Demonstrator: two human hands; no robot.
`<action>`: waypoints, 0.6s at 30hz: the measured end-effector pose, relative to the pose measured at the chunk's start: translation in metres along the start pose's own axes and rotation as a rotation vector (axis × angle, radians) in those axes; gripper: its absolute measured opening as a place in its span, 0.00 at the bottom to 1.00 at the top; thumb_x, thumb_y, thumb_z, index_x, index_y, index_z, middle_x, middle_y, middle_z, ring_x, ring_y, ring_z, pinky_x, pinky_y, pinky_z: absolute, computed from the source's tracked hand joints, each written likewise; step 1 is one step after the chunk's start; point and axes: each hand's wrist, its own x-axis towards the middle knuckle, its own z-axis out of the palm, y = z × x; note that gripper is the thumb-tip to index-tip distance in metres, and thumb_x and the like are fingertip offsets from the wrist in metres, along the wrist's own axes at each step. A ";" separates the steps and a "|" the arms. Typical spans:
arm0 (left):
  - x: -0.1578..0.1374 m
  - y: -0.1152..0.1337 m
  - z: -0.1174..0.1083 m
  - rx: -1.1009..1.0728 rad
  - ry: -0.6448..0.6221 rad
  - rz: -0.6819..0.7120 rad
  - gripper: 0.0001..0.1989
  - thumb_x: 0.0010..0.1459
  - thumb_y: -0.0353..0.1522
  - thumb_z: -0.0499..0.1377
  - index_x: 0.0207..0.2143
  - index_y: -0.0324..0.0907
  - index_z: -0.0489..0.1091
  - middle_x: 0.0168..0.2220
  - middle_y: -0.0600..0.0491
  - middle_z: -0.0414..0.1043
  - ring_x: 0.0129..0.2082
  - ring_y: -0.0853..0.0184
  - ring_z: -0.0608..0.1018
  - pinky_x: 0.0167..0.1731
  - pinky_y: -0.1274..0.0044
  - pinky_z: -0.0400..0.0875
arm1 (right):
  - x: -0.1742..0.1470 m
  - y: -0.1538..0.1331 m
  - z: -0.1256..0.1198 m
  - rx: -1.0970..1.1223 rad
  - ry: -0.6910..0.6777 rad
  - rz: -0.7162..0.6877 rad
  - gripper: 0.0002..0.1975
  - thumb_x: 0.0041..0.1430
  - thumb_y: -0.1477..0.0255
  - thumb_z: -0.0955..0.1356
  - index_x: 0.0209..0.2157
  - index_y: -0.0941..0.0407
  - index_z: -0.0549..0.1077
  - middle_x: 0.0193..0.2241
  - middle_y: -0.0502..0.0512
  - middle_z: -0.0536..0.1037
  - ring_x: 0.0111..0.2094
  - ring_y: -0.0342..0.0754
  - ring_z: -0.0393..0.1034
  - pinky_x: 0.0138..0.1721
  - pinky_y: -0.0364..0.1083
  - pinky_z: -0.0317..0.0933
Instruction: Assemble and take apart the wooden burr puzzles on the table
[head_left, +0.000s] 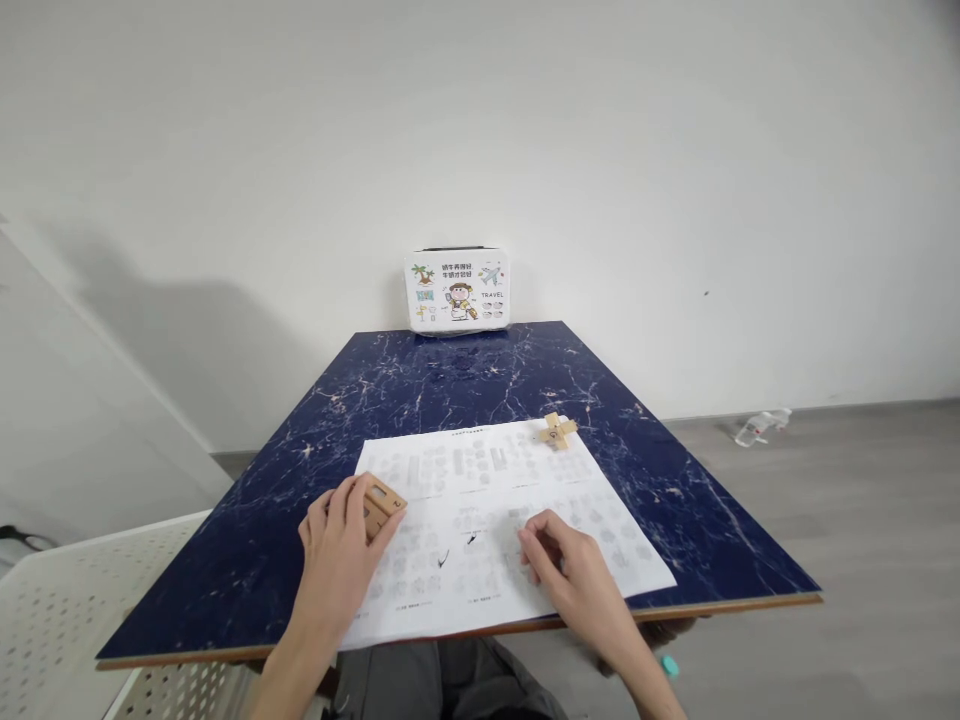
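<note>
My left hand [337,545] is closed around brown flat wooden pieces [386,495] with cut-out slots and a dark "2" on one of them. The fingers cover part of them, so I cannot tell how many there are. Under both hands lies a large white printed sheet [495,500] with rows of faint grey figures and two black marks. Over its right half, my right hand [566,560] has its fingers curled inward, thumb against the index finger; whatever may be inside is hidden. At the sheet's top right corner rests a cross-shaped wooden assembly [558,432].
The sheet lies on a dark blue marbled table [450,385]. A white case [457,292] with cartoon pictures stands at its far edge against the wall. Left of the table is a white perforated basket [67,600]. A clear plastic item [761,428] lies on the grey floor.
</note>
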 end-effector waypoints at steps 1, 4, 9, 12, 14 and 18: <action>-0.003 0.007 0.000 -0.032 -0.004 0.023 0.31 0.66 0.49 0.55 0.64 0.43 0.63 0.63 0.40 0.67 0.60 0.43 0.65 0.59 0.52 0.60 | 0.000 0.000 0.000 -0.002 0.001 -0.002 0.17 0.74 0.58 0.61 0.34 0.53 0.67 0.25 0.50 0.74 0.25 0.47 0.68 0.30 0.44 0.59; -0.012 0.033 0.003 -0.154 -0.041 0.129 0.31 0.66 0.49 0.57 0.66 0.46 0.61 0.65 0.43 0.66 0.62 0.46 0.65 0.61 0.55 0.59 | 0.000 0.000 0.000 -0.010 0.002 -0.003 0.17 0.74 0.58 0.61 0.33 0.53 0.67 0.24 0.49 0.74 0.25 0.47 0.68 0.30 0.44 0.58; -0.022 0.078 0.013 -0.287 -0.119 0.283 0.32 0.66 0.47 0.60 0.68 0.50 0.58 0.65 0.45 0.66 0.63 0.47 0.65 0.61 0.56 0.60 | 0.001 -0.002 0.000 0.002 -0.015 -0.007 0.18 0.74 0.57 0.61 0.34 0.53 0.67 0.24 0.49 0.74 0.25 0.46 0.68 0.30 0.44 0.58; -0.028 0.096 0.018 -0.310 -0.146 0.327 0.32 0.66 0.44 0.62 0.68 0.49 0.58 0.65 0.44 0.65 0.63 0.47 0.65 0.61 0.56 0.61 | 0.001 -0.002 0.000 -0.007 -0.008 -0.010 0.18 0.74 0.57 0.61 0.34 0.53 0.68 0.24 0.48 0.73 0.25 0.46 0.67 0.30 0.44 0.58; -0.032 0.102 0.020 -0.316 -0.167 0.340 0.32 0.66 0.42 0.62 0.69 0.49 0.57 0.65 0.44 0.65 0.64 0.47 0.64 0.61 0.55 0.61 | 0.001 -0.001 0.000 -0.024 0.007 -0.018 0.17 0.74 0.57 0.61 0.34 0.54 0.68 0.25 0.48 0.73 0.25 0.46 0.66 0.31 0.44 0.57; -0.034 0.105 0.021 -0.336 -0.206 0.322 0.33 0.65 0.39 0.63 0.68 0.50 0.56 0.65 0.45 0.66 0.64 0.48 0.65 0.61 0.55 0.62 | 0.001 -0.001 0.000 -0.034 0.015 -0.024 0.18 0.74 0.57 0.62 0.34 0.54 0.69 0.26 0.48 0.73 0.26 0.45 0.66 0.32 0.43 0.57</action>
